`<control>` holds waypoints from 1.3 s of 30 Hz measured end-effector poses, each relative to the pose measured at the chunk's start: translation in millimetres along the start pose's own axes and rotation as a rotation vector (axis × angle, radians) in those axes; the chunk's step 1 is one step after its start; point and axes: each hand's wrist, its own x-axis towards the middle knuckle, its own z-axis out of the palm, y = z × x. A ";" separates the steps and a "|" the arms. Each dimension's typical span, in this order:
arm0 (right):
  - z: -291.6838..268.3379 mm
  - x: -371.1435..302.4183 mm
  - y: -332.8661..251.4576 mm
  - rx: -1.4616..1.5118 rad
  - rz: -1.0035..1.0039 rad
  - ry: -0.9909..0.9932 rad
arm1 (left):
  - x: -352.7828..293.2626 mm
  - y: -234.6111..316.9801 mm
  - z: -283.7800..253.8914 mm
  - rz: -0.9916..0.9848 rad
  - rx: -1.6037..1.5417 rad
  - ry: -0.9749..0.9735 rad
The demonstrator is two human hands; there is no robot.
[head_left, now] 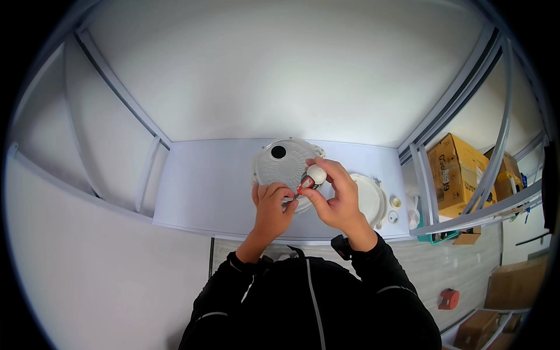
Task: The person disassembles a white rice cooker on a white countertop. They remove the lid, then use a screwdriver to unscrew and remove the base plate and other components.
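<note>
A round, silvery-white cover (pixel 284 170) with a dark round hole near its far left side lies on the white table in front of me. Over its near right part, my right hand (pixel 340 201) wraps round a screwdriver (pixel 310 178) with a thick white, black and red handle. The tool is tilted, its tip toward my left fingers. My left hand (pixel 272 204) rests at the cover's near left edge with its fingertips pinched beside the tip. Whatever small thing they hold is hidden.
To the right of the cover sit a white round lid-like part (pixel 368 201), a small yellowish roll (pixel 395 202) and a small white disc (pixel 393 217). Metal frame posts (pixel 424 189) bound the table. Cardboard boxes (pixel 458 175) and a red stool (pixel 448 299) stand farther right.
</note>
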 end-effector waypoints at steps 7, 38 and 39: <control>-2.2 -0.4 0.9 -0.010 0.013 -0.005 | 0.6 0.9 -0.8 -0.016 -0.009 -0.025; -2.9 21.1 -15.4 -0.152 -0.006 0.020 | 17.7 14.3 -22.3 0.125 0.201 -0.167; -1.8 22.5 -13.0 -0.096 -0.015 0.035 | 18.1 13.3 -22.2 0.129 0.202 -0.172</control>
